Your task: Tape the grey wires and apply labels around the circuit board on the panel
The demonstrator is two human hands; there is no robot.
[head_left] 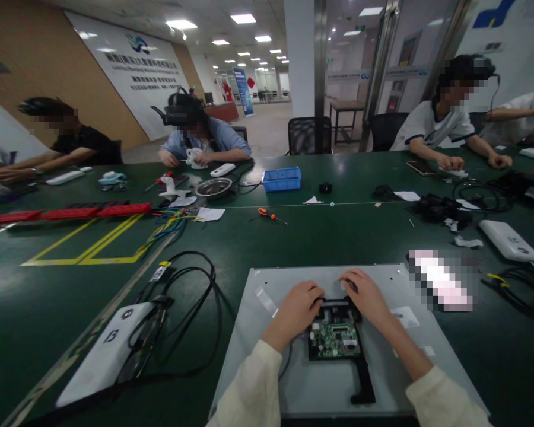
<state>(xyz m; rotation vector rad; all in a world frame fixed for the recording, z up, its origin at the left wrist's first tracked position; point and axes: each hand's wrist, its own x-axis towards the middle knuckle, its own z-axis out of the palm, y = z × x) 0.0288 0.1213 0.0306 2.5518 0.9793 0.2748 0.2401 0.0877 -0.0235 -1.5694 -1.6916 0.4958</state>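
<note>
My left hand is closed at the upper left corner of a black plastic frame, fingers curled against its top bar. At the upper right corner, my right hand bends its fingers over the same frame; the fingertips are partly hidden. A green circuit board sits in the frame below both hands, its small parts and a white label facing up. Beneath it all lies a large flat grey panel, with a thin cable left of the board.
A white power bank with looped black cables lies to the left. Beyond the panel are an orange-handled screwdriver, a blue bin and a metal bowl. Another white power bank is at right. Several people work across the table.
</note>
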